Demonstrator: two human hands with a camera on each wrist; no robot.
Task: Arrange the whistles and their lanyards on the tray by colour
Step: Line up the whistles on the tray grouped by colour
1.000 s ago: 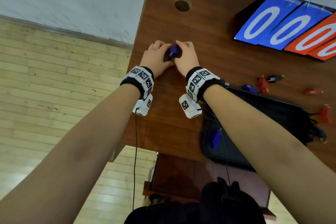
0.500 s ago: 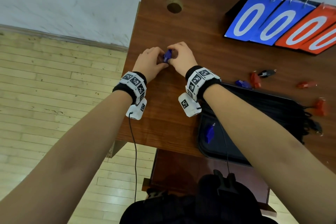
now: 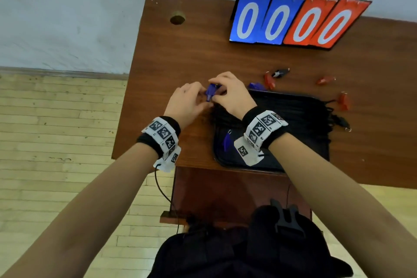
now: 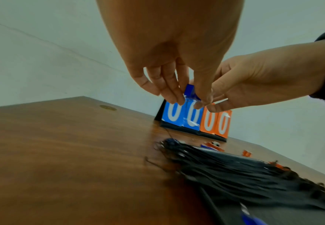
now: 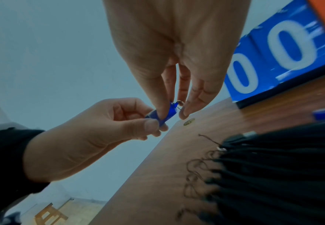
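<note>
My left hand [image 3: 188,101] and right hand [image 3: 230,93] meet above the desk [image 3: 180,56], both closed on one blue whistle [image 3: 211,93]. In the right wrist view, my left fingers [image 5: 152,124] pinch the whistle body between thumb and forefinger. My right fingers [image 5: 184,112] pinch at the end that carries a small metal ring [image 5: 180,103]; whether they hold the ring itself or the whistle's tip I cannot tell. The whistle is held clear of the desk surface, near the far left corner of the tray [image 3: 225,160].

The tray is black and lies at the near edge of the desk. A thick bundle of black lanyards [image 3: 293,119] lies across it, with the loose ends spilling over both sides onto the wood. A second blue whistle [image 3: 226,140] lies on the tray's near left part, just beside my right wrist band.

Beyond the tray, on the bare desk: a third blue whistle [image 3: 256,85] touching the tray's far rim, a red whistle [image 3: 269,80] just beside it, a black whistle [image 3: 279,72], and two more red whistles [image 3: 326,79] [image 3: 344,99] further right.

At the back of the desk stands a flip scoreboard [image 3: 293,20], two blue and two orange-red cards, all reading zero. A round hole [image 3: 177,18] is in the desk's far left corner.
</note>
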